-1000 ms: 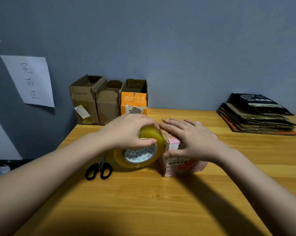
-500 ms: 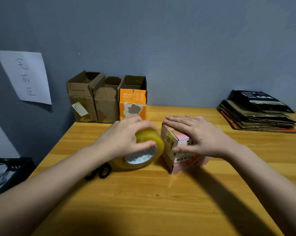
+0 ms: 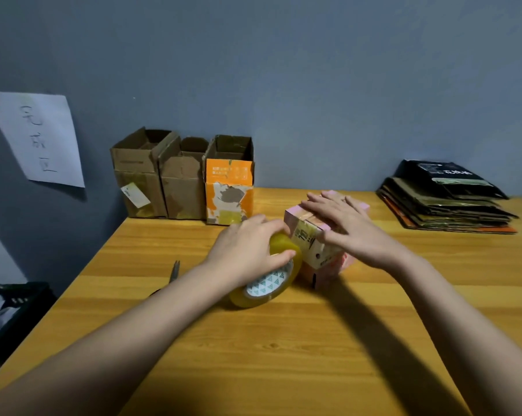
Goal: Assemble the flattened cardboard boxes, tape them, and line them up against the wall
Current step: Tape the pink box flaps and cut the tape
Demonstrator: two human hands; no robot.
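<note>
A small pink cardboard box (image 3: 317, 247) stands in the middle of the wooden table (image 3: 283, 340). My right hand (image 3: 347, 226) lies flat on its top with the fingers spread, pressing down. My left hand (image 3: 250, 250) grips a big roll of yellowish clear tape (image 3: 268, 280), held on edge against the box's left side. Three assembled boxes stand open-topped against the wall: two brown ones (image 3: 139, 178) (image 3: 183, 181) and an orange-and-white one (image 3: 229, 187). A pile of flattened cardboard boxes (image 3: 446, 202) lies at the back right.
Scissors (image 3: 174, 273) lie on the table left of the tape roll, partly hidden by my left forearm. A handwritten paper sheet (image 3: 40, 136) hangs on the grey wall at left. A dark crate (image 3: 10, 313) sits beside the table's left edge.
My left hand has shifted the tape roll right and nearer, against the box's left face. My right hand slid further back along the box top. The view has tilted.
</note>
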